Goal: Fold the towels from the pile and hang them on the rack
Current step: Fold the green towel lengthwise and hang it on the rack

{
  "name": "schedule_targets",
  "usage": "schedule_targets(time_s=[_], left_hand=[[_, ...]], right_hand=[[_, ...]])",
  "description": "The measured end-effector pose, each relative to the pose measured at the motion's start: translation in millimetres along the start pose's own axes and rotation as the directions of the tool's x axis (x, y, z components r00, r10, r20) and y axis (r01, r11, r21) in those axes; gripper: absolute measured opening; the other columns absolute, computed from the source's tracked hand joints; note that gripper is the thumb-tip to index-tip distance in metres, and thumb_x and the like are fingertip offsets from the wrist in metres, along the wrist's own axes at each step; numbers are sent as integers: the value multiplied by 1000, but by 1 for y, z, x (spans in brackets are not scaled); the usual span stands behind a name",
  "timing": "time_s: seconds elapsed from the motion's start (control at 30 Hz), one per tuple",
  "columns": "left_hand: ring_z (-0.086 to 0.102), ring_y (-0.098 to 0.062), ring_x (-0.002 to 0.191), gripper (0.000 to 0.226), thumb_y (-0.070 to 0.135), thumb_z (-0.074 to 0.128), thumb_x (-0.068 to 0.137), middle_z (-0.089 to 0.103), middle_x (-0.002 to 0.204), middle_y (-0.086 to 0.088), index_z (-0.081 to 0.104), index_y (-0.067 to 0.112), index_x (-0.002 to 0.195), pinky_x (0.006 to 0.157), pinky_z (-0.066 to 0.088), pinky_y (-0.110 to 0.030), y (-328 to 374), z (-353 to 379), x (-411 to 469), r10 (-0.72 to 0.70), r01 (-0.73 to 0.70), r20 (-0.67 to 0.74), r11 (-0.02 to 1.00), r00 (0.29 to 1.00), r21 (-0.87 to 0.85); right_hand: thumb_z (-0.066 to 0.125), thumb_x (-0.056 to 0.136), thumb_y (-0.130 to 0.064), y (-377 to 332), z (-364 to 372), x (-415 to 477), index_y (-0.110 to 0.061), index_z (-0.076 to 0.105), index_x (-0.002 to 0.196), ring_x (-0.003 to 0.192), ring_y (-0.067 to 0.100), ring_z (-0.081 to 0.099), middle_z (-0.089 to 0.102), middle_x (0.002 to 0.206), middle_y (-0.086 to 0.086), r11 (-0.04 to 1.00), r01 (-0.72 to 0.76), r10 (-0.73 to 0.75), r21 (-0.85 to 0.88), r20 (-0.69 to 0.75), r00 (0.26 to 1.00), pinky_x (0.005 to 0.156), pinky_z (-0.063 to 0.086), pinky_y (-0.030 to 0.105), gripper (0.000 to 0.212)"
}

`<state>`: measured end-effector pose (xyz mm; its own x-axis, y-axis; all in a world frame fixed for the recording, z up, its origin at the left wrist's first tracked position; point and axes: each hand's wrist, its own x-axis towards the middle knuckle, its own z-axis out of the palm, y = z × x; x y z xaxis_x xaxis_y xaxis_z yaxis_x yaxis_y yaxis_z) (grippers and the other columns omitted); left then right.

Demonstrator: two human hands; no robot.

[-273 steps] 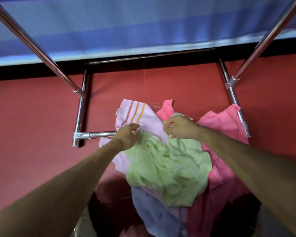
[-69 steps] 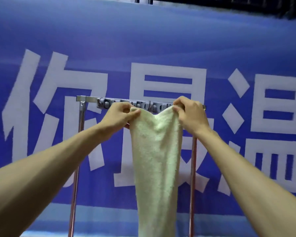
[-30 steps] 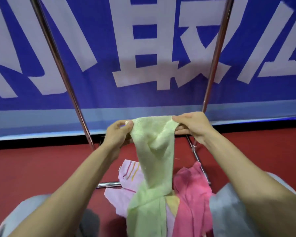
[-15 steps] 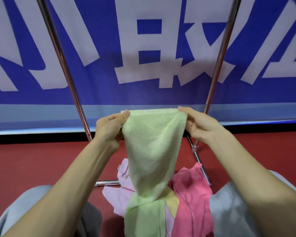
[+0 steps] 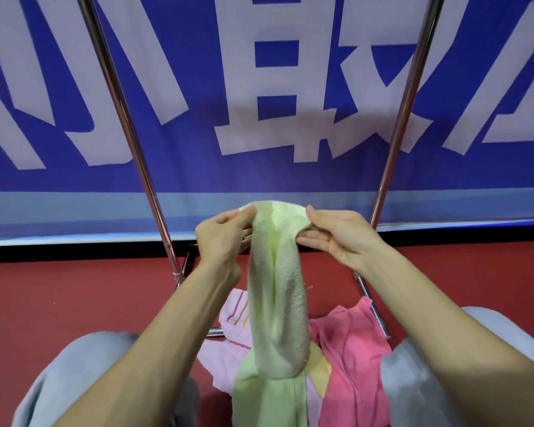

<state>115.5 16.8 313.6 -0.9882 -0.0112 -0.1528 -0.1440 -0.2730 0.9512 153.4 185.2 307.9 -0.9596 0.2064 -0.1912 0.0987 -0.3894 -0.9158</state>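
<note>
A pale green towel hangs folded lengthwise in front of me. My left hand pinches its top left corner and my right hand pinches its top right corner, close together. Below it on the red floor lies the pile: a light pink striped towel, a bright pink towel and another green towel. The rack's two slanted metal poles rise left and right of my hands; its top bar is out of view.
A blue banner with large white characters covers the wall behind the rack. The rack's base bars lie on the red floor beside the pile. My grey-clad knees flank the pile.
My hands have come closer together, so the towel's top edge has narrowed and the cloth now hangs as a slim doubled strip. Earlier it was lifted from the pile toward the rack's top bar.
</note>
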Motion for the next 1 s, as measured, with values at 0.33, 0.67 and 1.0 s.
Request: schedule_targets(time_s=[0.33, 0.67, 1.0], left_hand=[[70, -11, 72, 4, 10, 70, 83, 74, 77, -2, 74, 9, 82, 69, 57, -23, -17, 7, -13, 161, -199, 209, 965, 964, 172], [71, -11, 80, 50, 8, 83, 68, 75, 78, 1, 62, 10, 113, 81, 54, -26, -41, 8, -5, 237, -295, 209, 902, 949, 314], [56, -7, 115, 86, -17, 50, 76, 67, 98, 25, 16, 9, 150, 93, 45, -21, -46, 1, 0, 252, -487, 447, 672, 858, 558]], right_hand=[[56, 93, -5, 5, 2, -11, 1, 65, 88, 68, 21, 72, 72, 74, 16, 986, 4, 6, -167, 62, 998, 74, 60, 32, 12], [60, 91, -9, 19, 4, -7, 6, 67, 102, 64, 17, 71, 73, 71, 10, 982, -9, 15, -191, 31, 999, 69, 60, 28, 20], [72, 83, -24, 17, 0, -9, 5, 71, 95, 73, 19, 72, 73, 82, 16, 969, 35, -48, -243, -49, 998, 76, 60, 31, 31]])
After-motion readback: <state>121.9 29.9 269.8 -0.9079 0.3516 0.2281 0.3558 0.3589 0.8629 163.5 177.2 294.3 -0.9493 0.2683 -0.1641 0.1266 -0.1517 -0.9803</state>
